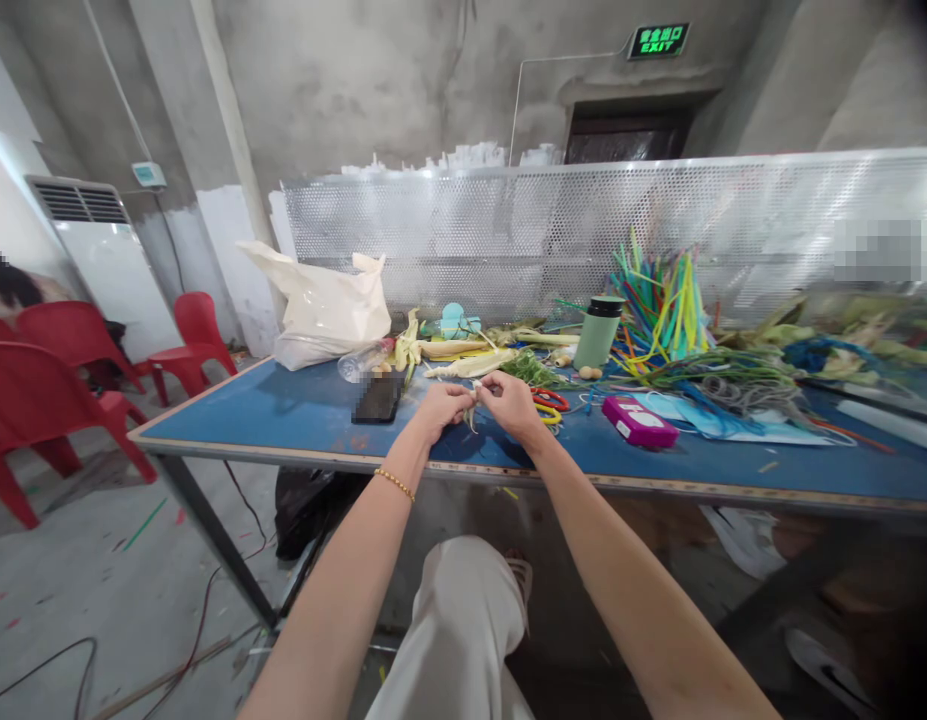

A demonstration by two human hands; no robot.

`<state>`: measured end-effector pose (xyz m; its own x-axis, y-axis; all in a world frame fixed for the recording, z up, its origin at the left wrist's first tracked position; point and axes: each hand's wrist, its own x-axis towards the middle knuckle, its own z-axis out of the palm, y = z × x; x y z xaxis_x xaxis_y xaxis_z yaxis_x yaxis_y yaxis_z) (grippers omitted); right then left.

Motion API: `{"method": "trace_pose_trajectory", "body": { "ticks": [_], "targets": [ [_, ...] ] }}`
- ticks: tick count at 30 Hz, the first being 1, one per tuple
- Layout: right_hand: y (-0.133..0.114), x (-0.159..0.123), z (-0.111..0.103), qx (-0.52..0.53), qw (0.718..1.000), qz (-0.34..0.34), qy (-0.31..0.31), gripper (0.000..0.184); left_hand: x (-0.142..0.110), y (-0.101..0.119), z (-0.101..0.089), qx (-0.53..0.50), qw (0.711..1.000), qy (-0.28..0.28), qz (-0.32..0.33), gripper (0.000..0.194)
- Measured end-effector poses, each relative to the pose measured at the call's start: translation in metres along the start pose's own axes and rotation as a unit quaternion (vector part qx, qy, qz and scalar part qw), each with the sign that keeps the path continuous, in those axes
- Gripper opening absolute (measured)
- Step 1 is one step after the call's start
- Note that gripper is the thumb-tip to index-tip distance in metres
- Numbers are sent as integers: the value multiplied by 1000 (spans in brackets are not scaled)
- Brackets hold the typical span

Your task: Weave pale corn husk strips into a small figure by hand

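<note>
Above the front edge of the blue table [268, 425], my left hand [444, 408] and my right hand [510, 400] meet, fingers pinched together. Between them is a small pale strip of corn husk [470, 418], its thin end hanging down; the fingers hide most of it. Just beyond the hands lie larger pale corn husks [474, 364] and a green leafy bunch [534, 370]. Red and yellow loops [551, 402] lie right of my right hand. A dark phone [377, 398] rests left of my left hand.
A white plastic bag [332, 310] and a clear bottle [354, 362] stand at the back left. Rightward are a green flask [598, 335], colourful pipe cleaners [669, 310], a purple box [639, 422], and blue masks [733, 418]. A perforated metal panel [448, 225] borders the table's back.
</note>
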<state>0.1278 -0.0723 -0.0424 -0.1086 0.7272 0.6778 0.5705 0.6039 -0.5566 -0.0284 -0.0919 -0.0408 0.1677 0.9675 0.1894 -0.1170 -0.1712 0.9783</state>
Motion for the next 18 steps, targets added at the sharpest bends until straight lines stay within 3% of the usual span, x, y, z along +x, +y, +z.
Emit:
{"method": "trace_pose_trajectory", "body": {
  "ticks": [7,18],
  "targets": [
    [-2,2,-1,67,997,14,-18,16,-2,2,1,-28,1000,-12,-6,17],
    [1,2,0,13,1000,7,-6,15,2,-4,-1,-38,999,-27,10,20]
  ]
}}
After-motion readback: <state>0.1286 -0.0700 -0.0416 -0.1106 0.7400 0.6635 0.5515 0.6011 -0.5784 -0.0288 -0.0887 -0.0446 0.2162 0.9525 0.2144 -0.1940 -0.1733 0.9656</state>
